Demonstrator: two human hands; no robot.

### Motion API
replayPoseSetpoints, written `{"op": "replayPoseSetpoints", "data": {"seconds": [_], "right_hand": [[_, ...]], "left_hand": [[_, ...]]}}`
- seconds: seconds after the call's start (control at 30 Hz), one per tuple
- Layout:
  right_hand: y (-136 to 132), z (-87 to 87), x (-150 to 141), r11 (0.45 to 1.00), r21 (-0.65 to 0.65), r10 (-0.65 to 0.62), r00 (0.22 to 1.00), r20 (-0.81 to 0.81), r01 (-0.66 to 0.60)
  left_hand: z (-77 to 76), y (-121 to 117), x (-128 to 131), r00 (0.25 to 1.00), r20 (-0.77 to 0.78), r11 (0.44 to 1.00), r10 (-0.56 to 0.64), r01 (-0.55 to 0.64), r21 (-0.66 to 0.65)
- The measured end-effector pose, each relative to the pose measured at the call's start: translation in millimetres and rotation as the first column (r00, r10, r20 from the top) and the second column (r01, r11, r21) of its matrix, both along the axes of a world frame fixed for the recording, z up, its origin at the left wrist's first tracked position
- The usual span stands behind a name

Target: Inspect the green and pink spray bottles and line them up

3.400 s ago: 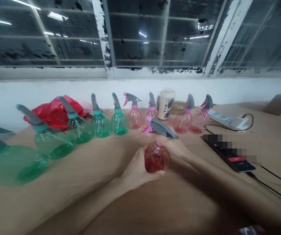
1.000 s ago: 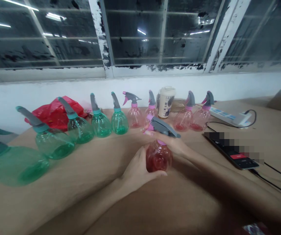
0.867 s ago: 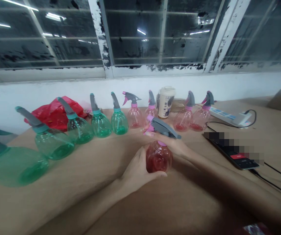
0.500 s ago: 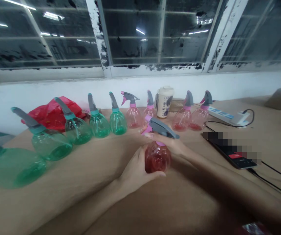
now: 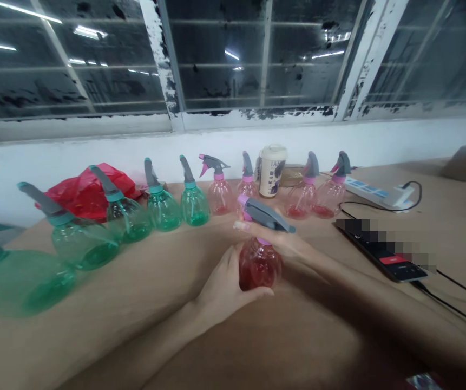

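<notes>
A pink spray bottle with a grey and pink trigger head stands upright in front of me, its nozzle turned to the left. My left hand is wrapped round the left side of its rounded body, thumb across the front. Around the neck and trigger, just under the grey head, my right hand is closed, with its fingers pointing left. Part of the trigger is hidden behind those fingers. Behind the held bottle stands another pink spray bottle, with several more in the same row.
Several green spray bottles line the left side, with a red plastic bag behind them. A paper cup stands at the back. To the right lie a phone with a cable and a white power strip.
My right index finger has pulled in, and less of the pink trigger shows than before. The bottle and my left hand stay in nearly the same place.
</notes>
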State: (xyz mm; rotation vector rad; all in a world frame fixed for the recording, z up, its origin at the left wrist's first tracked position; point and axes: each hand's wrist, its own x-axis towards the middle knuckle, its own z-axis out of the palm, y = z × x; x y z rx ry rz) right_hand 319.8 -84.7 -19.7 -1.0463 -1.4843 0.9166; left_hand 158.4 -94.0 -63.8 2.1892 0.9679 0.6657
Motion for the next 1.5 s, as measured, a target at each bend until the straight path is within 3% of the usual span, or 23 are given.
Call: {"op": "replayPoseSetpoints", "data": {"seconds": [0.23,0.33,0.47,0.6,0.8,1.2,1.37,1.5], "right_hand": [[-6,7.1,-2,0.996,0.091,-0.015,1.000,-0.012,0.016],[-6,6.2,1,0.997,0.073,0.002,1.000,0.008,-0.002],[-1,3.5,3,0.993,0.065,0.096,0.995,-0.019,-0.095],[4,3.7,-1,0.975,0.138,0.184,0.980,-0.081,-0.172],[5,1.5,-2,0.976,0.131,0.190,0.977,-0.101,-0.176],[1,5.0,-5,0.992,0.057,0.120,0.990,-0.068,-0.116],[0,0.5,-2,0.997,0.007,-0.072,0.997,0.040,0.072],[-4,1.5,-2,0.986,0.047,-0.162,0.981,0.103,0.158]], "left_hand": [[0.2,0,1,1.000,-0.026,0.999,-0.017,0.017,0.031],[0.4,0,1,1.000,-0.016,0.999,-0.008,0.008,0.038],[-0.2,0,1,1.000,-0.005,1.000,0.001,-0.001,0.027],[-0.5,1,2,0.999,-0.004,0.999,0.035,-0.035,0.007],[1.2,0,2,0.999,-0.007,0.999,0.043,-0.044,-0.018],[0.9,1,2,0.999,0.011,0.999,0.037,-0.037,-0.004],[-0.9,2,2,1.000,0.010,1.000,0.005,-0.005,0.023],[-1.8,2,1,1.000,0.026,0.999,0.017,-0.019,0.042]]}}
